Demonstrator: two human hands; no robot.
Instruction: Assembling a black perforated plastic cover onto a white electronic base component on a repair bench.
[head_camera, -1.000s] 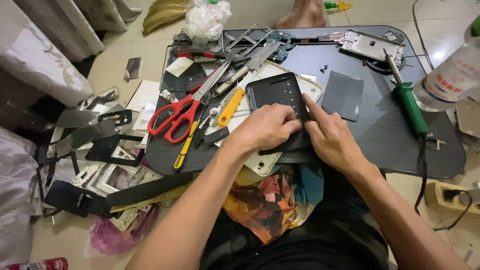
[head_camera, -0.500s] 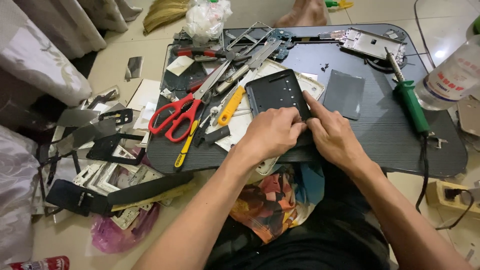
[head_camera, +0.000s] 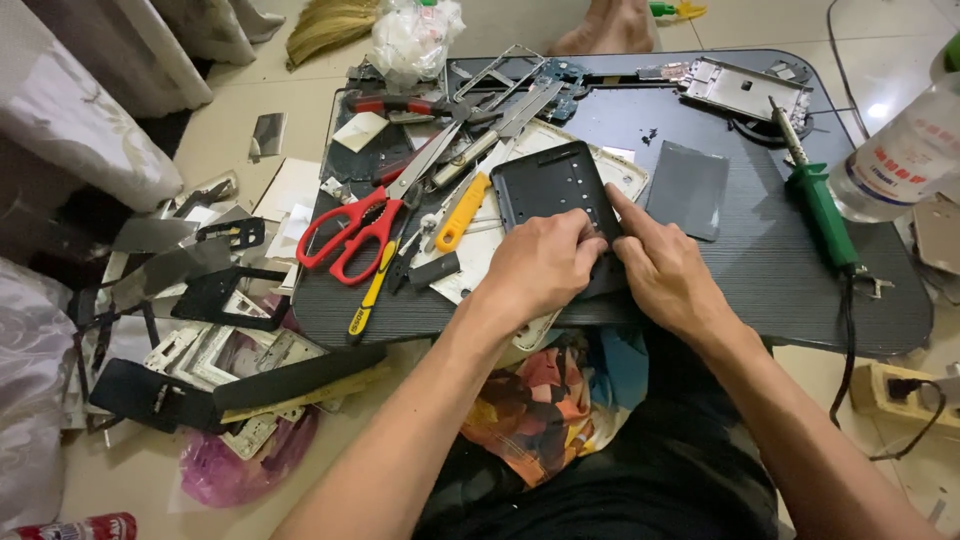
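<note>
Largely unchanged over the last second: both hands remain on the black frame (head_camera: 556, 195) at table centre. Left hand (head_camera: 540, 265) lies curled over its near edge, fingers bent and pressing; right hand (head_camera: 665, 270) has its forefinger extended along the frame's 3 o'clock edge, other fingers folded. Only slight finger shifts; work on that edge appears ongoing. Dark table (head_camera: 770, 270), cluttered: red scissors (head_camera: 350, 232) at 9 o'clock, green soldering iron (head_camera: 820, 200) at 3 o'clock, grey panel (head_camera: 686, 190) between. Tiled floor, scrap parts at 8 o'clock.
</note>
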